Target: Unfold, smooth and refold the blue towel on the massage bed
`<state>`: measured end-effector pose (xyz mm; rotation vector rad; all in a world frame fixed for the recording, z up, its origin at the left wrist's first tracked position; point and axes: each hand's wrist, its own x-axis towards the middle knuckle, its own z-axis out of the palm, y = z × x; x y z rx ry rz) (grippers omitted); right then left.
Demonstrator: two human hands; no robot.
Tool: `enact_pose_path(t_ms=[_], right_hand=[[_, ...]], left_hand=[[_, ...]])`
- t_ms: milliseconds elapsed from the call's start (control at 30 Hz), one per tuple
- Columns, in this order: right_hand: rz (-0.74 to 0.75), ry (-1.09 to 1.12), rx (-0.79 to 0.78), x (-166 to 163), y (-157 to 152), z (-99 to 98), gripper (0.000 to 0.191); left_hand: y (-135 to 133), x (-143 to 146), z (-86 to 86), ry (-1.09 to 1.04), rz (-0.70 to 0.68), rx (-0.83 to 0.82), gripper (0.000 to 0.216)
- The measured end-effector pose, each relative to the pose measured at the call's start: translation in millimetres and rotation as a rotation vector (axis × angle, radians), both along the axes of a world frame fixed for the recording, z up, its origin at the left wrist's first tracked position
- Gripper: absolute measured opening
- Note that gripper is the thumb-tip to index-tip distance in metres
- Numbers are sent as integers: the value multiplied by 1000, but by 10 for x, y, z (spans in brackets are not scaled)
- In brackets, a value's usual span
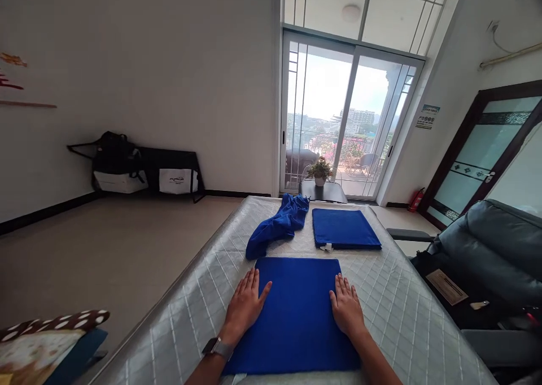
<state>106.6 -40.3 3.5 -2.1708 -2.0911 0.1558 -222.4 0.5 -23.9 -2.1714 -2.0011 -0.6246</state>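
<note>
A flat square of blue fabric [298, 323], perhaps a folded cloth or cover, lies in front of me on the quilted silver-grey mattress [186, 317]. My left hand [248, 300] rests flat along its left edge, fingers stretched out; a watch [217, 348] is on that wrist. On the opposite edge my right hand [347, 303] lies flat too, fingers extended. Neither hand grips anything. Beyond the square, to the left, is a crumpled blue cloth [277, 225]. A second neat blue square [346, 228] with a white tag lies beyond it to the right.
A potted plant [320, 170] stands on a small table [324, 193] behind the mattress, before sliding glass doors. To the right is a dark leather armchair [495, 255]. Patterned fabric [46, 345] sits at lower left. A black bench [169, 156] holding bags stands by the wall.
</note>
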Motion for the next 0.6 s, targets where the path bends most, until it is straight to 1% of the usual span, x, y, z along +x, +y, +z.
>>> enact_pose_path(t_ms=[67, 100, 133, 200, 300, 367, 400, 433, 500, 533, 600], right_hand=[[-1, 20, -7, 5, 9, 2, 64], [1, 29, -9, 8, 12, 1, 64], [5, 39, -10, 12, 13, 1, 64], [11, 59, -7, 20, 10, 1, 64], [28, 72, -5, 42, -6, 2, 63], [70, 61, -11, 59, -16, 1, 60], [84, 54, -15, 65, -19, -1, 60], [88, 49, -17, 70, -19, -3, 59], [76, 48, -15, 72, -13, -9, 61], [64, 51, -11, 69, -7, -12, 62], [46, 58, -1, 60, 6, -18, 63]], left_hand=[[-45, 100, 91, 10, 29, 56, 86], [-74, 201, 137, 13, 23, 78, 84], [-108, 339, 177, 16, -11, 85, 81], [-187, 718, 225, 25, -161, 49, 73], [-309, 1396, 204, 37, -448, -46, 66], [-366, 1771, 153, 36, -541, -87, 63], [-383, 1901, 126, 34, -552, -98, 63], [-392, 1985, 102, 33, -544, -105, 63], [-388, 2011, 68, 36, -505, -112, 65], [-377, 1958, 59, 38, -480, -116, 65], [-348, 1749, 55, 49, -423, -134, 67]])
